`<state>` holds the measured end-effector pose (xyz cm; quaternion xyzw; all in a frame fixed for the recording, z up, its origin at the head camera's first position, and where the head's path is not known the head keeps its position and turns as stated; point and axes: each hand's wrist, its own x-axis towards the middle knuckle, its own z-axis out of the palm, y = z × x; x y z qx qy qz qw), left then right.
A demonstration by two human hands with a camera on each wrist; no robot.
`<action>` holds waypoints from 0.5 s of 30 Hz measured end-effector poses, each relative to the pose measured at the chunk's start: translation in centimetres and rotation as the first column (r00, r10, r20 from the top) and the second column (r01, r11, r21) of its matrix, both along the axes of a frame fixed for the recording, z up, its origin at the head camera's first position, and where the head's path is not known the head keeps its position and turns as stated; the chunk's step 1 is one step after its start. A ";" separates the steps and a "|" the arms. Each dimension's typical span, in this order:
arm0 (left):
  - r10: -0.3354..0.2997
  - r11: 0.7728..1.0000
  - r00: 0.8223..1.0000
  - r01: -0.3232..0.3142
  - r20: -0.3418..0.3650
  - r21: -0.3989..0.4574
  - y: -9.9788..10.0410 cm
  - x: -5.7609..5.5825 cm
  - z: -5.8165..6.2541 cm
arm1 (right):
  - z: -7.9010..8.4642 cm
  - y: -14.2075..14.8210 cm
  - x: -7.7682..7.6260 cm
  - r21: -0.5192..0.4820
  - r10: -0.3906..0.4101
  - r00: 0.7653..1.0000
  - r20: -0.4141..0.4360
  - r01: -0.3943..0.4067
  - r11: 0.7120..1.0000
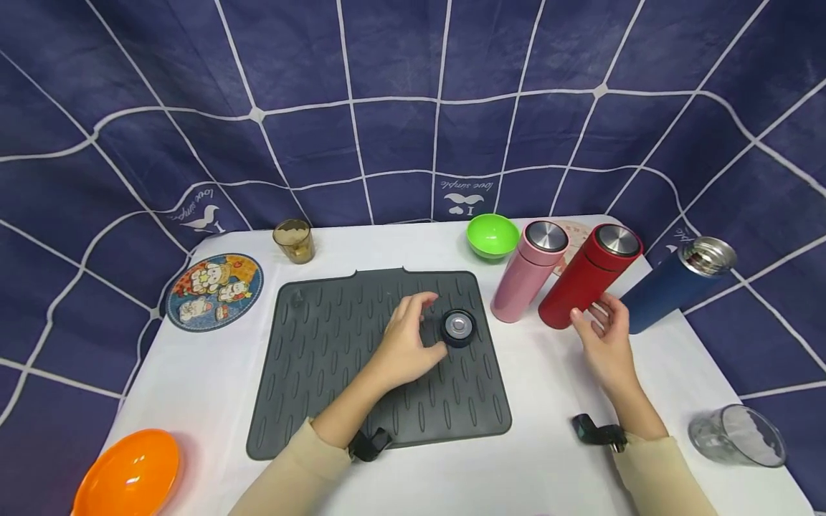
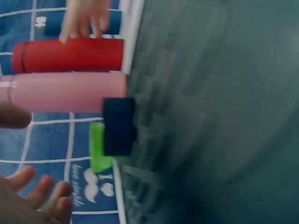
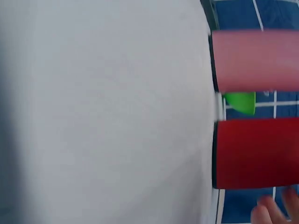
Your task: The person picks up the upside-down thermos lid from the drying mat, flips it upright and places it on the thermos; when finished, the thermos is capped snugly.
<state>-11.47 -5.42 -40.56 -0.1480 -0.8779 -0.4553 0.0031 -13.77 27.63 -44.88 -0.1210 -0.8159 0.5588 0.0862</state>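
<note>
A dark blue bottle lid [image 1: 459, 327] with a silvery centre lies on the grey ridged mat [image 1: 335, 358]. Left of it my left hand [image 1: 403, 347] spreads thumb and fingers in a curve, with a gap to the lid in the left wrist view. My right hand [image 1: 606, 340] is at the lower right side of a capped red thermos [image 1: 584, 279], fingers loosely bent and thumb tip by its wall. Just right of that hand, a blue thermos [image 1: 665, 287] stands with its steel mouth uncovered. A capped pink thermos [image 1: 523, 276] stands left of the red one.
Behind the pink thermos sits a green bowl [image 1: 492, 236]. An amber cup [image 1: 295, 241] and a round patterned mat [image 1: 215, 292] are at the back left. An orange bowl [image 1: 129, 473] is front left; a clear glass [image 1: 736, 436] stands front right. Blue checked cloth [image 1: 400, 136] surrounds the table.
</note>
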 end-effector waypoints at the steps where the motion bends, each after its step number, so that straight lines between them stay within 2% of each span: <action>1: 0.006 1.000 1.000 -0.005 0.025 -0.030 -0.2 -0.1 -0.4 | 0.1 0.0 0.5 -0.005 -0.045 0.999 -0.026 0.045 0.999; 3: 0.015 0.997 0.998 -0.011 0.058 -0.079 -0.2 -0.3 -1.1 | 0.2 0.1 1.4 -0.004 -0.140 0.987 -0.080 0.141 0.990; 5: 0.022 0.994 0.996 -0.014 0.081 -0.105 0.0 -0.5 -1.5 | 0.4 0.3 1.8 0.000 -0.239 0.960 -0.142 0.242 0.970; 8: 0.019 0.989 0.995 -0.005 0.094 -0.146 0.6 -0.9 -1.9 | 0.6 0.9 2.0 -0.045 -0.369 0.897 -0.241 0.370 0.928; 10: 0.014 0.984 0.995 0.003 0.095 -0.181 1.0 -1.1 -2.1 | 0.8 1.4 2.0 -0.089 -0.445 0.852 -0.278 0.438 0.895; 13: 0.010 0.973 0.996 0.011 0.088 -0.232 1.5 -1.6 -2.6 | 1.6 1.8 1.7 -0.169 -0.527 0.798 -0.294 0.499 0.850; 15: 0.003 0.967 0.996 0.019 0.087 -0.254 1.8 -1.9 -2.9 | 2.3 2.0 1.4 -0.227 -0.565 0.771 -0.296 0.518 0.825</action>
